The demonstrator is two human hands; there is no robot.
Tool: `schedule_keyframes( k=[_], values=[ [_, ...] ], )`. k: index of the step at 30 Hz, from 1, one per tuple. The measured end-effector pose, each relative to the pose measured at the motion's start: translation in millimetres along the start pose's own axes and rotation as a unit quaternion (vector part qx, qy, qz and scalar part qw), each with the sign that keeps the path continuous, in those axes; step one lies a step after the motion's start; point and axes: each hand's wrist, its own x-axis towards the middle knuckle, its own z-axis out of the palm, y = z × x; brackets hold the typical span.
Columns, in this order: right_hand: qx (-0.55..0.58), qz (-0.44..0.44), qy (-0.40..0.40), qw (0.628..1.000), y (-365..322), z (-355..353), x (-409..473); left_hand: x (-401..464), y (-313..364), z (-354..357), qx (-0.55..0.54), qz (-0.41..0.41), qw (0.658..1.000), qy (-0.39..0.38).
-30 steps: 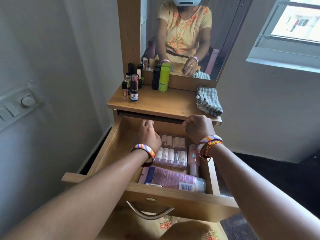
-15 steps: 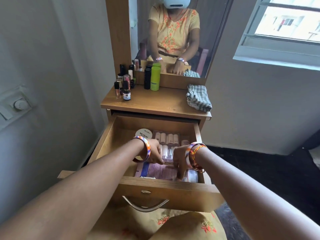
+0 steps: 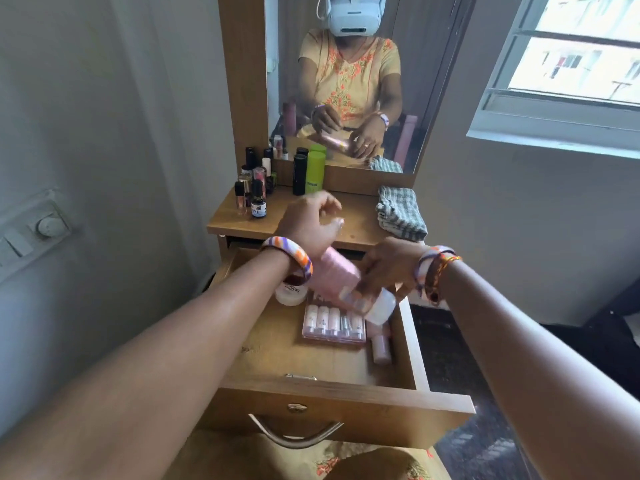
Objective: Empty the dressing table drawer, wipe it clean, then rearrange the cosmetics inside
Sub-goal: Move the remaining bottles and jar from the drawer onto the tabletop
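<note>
- A large pink bottle (image 3: 341, 277) with a white cap is held above the open drawer (image 3: 332, 396), clamped in the grip of the right hand (image 3: 388, 268) near its cap end.
- The left hand (image 3: 308, 226) is seen raised over the bench (image 3: 356, 226), fingers loosely curled; the bottle's far end is hidden behind its wrist, so contact cannot be told.
- In the drawer lie a clear case of small bottles (image 3: 334, 323), a white jar (image 3: 292, 292) and a slim pink tube (image 3: 380, 344).
- The bottle would best be set upright on bare wood between the green can (image 3: 316, 171) and the checked cloth (image 3: 400, 213).
- The cloth should be left uncovered, ready for wiping.
</note>
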Motion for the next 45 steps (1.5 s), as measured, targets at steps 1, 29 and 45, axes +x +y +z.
schedule_keyframes(
  k=[1, 29, 45],
  values=[
    [0.055, 0.001, 0.025, 0.998, 0.8, -5.3, 1.2, 0.6, 3.6, 1.0, 0.010, 0.013, 0.998, 0.065],
    [0.036, 0.084, 0.126, 0.988, 36.5, 18.5, 33.5, 37.5, -16.2, 70.9, 0.022, -0.060, 0.996, -0.058],
    [-0.285, 0.101, 0.077, 0.950, 25.1, 91.8, 38.1, -20.1, -44.4, 57.2, 0.047, 0.069, 0.996, 0.034]
  ],
)
